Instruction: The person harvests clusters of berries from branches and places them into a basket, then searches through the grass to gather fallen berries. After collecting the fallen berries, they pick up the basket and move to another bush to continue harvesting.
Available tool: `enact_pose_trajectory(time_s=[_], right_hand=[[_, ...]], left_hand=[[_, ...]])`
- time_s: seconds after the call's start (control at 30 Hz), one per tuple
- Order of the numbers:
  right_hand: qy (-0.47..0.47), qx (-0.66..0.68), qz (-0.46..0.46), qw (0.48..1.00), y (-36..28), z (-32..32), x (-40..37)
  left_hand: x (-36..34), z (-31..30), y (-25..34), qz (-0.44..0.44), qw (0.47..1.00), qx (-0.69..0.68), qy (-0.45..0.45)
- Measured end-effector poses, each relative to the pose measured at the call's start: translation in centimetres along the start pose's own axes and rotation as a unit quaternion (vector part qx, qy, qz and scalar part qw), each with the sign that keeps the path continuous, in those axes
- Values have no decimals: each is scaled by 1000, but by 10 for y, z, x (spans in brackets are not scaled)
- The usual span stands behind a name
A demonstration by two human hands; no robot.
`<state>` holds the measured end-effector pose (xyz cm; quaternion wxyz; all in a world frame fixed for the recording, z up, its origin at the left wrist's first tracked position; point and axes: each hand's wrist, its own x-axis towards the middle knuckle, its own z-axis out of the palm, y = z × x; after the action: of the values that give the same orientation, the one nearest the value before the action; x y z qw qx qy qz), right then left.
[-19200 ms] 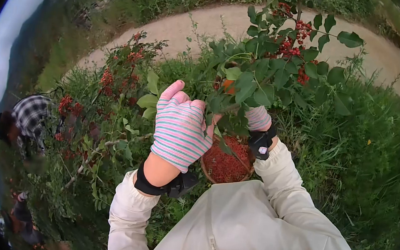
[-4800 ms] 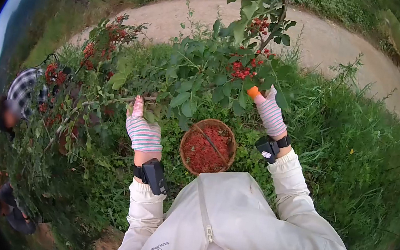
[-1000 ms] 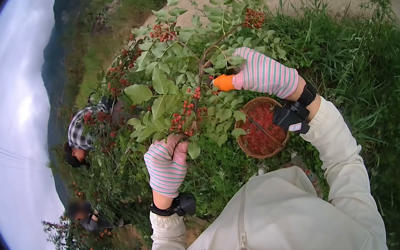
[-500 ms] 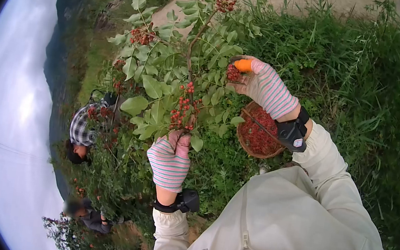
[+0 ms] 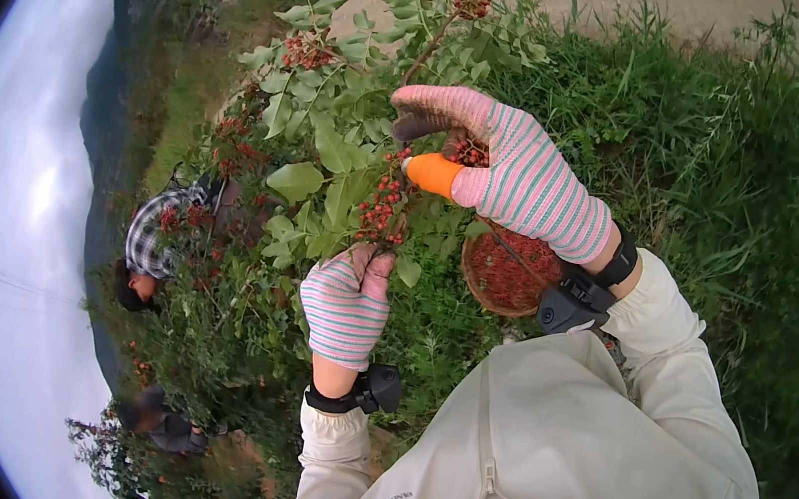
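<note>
Gripping the leafy branch [image 5: 332, 150] low on its stem, the left hand [image 5: 344, 308] is closed tight around it and holds it upright over the grass. The right hand [image 5: 530, 176] is curled narrow around a berry cluster [image 5: 468, 151] partway up the branch, thumb above and an orange finger cap [image 5: 430, 173] beneath. A woven basket [image 5: 507, 279] of red berries sits on the grass just below. The berries look small, light and easily crushed. The stem seems springy, so the woody base is the firmest hold.
</note>
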<state>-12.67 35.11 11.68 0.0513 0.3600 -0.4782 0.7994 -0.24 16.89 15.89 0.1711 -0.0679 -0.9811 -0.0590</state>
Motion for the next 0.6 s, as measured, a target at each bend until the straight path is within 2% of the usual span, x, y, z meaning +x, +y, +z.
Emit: enact_pose_trajectory(time_s=[0.07,0.27,0.37,0.47,0.53,0.6], right_hand=[[-29,-48,15,998,-3,-4,4],[-84,-189,-23,978,-13,-7,18],[-199,-248,-32,947,-20,-14,27],[-229,-222,-77,945,-13,-15,33],[-237,-238,-72,939,-16,-11,33],[-191,-383,-153,891,-15,0,31]], left_hand=[[1,-2,3,-3,1000,3,-17],[1,-4,5,7,1000,8,-6],[1,-4,4,0,1000,4,-17],[-1,-1,3,9,1000,5,-23],[-1,0,2,5,1000,6,-22],[0,3,3,-1,1000,3,-24]])
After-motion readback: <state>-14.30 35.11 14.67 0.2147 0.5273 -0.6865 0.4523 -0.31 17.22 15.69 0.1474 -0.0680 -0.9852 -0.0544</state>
